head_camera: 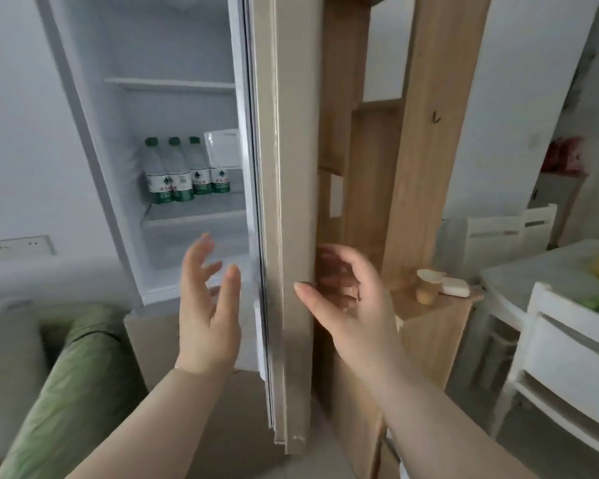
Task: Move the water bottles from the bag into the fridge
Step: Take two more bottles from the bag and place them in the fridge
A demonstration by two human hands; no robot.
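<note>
Item: fridge (83,140), upper left of the frame, compartment open. Contents: four water bottles (185,171), green-capped, upright, set close in a row on the middle shelf (194,210); the rightmost is partly hidden behind a clear door bin (222,148). Item: fridge door (284,202), seen edge-on down the centre of the frame. Left hand (208,316): raised before the lower part of the opening, fingers (196,257) spread apart and relaxed, nothing held. Right hand (353,305): curled round the free edge of the door, thumb (308,295) laid on the near face and the other fingers bent behind; how firmly it is gripped cannot be told through the blur. Relation: the bottles are placed above and well apart from both sets of fingers, deeper in the compartment. Item: green fabric bundle (83,375), lower left; whether this is the bag cannot be told, and no further bottle is seen. Step judged: the door is being handled, either held for another load or about to be swung to. Handling note: the door is best steadied by its edge, the left hand is to be drawn clear of the opening before any swing, and the bottles are to be checked as standing behind the shelf lip.
</note>
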